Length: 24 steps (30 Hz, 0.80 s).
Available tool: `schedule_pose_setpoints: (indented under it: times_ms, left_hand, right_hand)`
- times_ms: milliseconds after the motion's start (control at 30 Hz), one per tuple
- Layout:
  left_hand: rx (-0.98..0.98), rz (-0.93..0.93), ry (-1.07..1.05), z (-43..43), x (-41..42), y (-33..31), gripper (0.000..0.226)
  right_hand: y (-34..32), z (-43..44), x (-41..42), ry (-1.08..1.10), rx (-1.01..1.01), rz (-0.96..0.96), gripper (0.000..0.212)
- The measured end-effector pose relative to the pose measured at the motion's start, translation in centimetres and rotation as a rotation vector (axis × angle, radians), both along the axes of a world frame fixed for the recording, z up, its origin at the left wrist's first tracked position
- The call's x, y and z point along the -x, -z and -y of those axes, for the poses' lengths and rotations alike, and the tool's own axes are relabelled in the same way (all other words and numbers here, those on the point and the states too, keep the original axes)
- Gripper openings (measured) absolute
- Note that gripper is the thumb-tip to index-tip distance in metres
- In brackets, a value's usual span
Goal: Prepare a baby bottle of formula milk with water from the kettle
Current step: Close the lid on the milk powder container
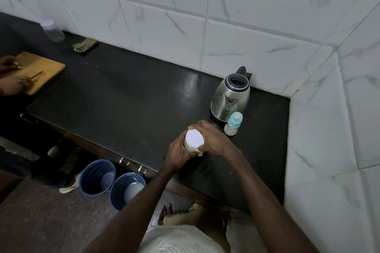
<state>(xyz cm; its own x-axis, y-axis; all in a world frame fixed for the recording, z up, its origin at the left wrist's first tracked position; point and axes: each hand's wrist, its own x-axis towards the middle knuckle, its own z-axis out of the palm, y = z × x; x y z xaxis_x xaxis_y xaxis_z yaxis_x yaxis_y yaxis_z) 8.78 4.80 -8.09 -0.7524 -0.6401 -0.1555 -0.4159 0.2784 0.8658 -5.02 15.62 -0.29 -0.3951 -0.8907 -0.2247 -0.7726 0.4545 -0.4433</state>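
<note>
Head view: left hand (177, 154) grips jar (190, 147), right hand (213, 137) clasps lid (194, 137). Step: probably unscrewing formula. Next: firm twist. Capped bottle (233, 124) at 2 o'clock of jar, kettle (230, 96) at 1.

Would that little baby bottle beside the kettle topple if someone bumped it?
Probably, yes: the small plastic baby bottle with teal cap stands upright, tall for its narrow base. Small and plastic, it is likely light and hard to break. The glossy black countertop might let it slide first.
</note>
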Motion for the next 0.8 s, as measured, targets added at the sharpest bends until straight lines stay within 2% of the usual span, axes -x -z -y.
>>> schedule_pose_setpoints:
  times_ms: [133,267,333,433,533,600,700,800]
  left_hand:
    - [-0.007,-0.01,0.011,-0.1,-0.1,-0.2,0.092]
    - [-0.009,-0.018,0.016,-0.1,-0.1,-0.2,0.089]
    - [0.013,-0.018,0.028,0.0,-0.1,-0.1,0.092]
    - [-0.004,-0.016,0.015,0.0,-0.1,-0.1,0.093]
    - [-0.005,-0.01,0.015,-0.2,-0.1,-0.4,0.09]
    - [-0.011,-0.018,0.019,-0.2,-0.2,-0.5,0.09]
    - [-0.01,-0.011,0.01,-0.2,-0.3,-0.6,0.097]
    - [-0.003,-0.009,0.026,-0.1,-0.2,-0.7,0.097]
  right_hand:
    - [-0.8,0.8,-1.1,0.143,-0.06,-0.078,0.079]
    - [-2.0,0.9,-0.8,0.251,-0.232,-0.181,0.078]
    - [-2.1,0.6,-0.1,0.263,-0.197,-0.172,0.073]
    - [-2.4,0.7,0.4,0.134,-0.026,-0.014,0.062]
    - [-2.4,1.2,-0.2,0.019,-0.08,0.025,0.055]
    - [-2.4,1.4,-0.7,0.155,-0.087,-0.092,0.044]
    - [-3.0,1.2,-0.6,0.376,-0.135,-0.234,0.058]
    - [-3.3,0.6,-0.2,0.455,-0.105,-0.271,0.063]
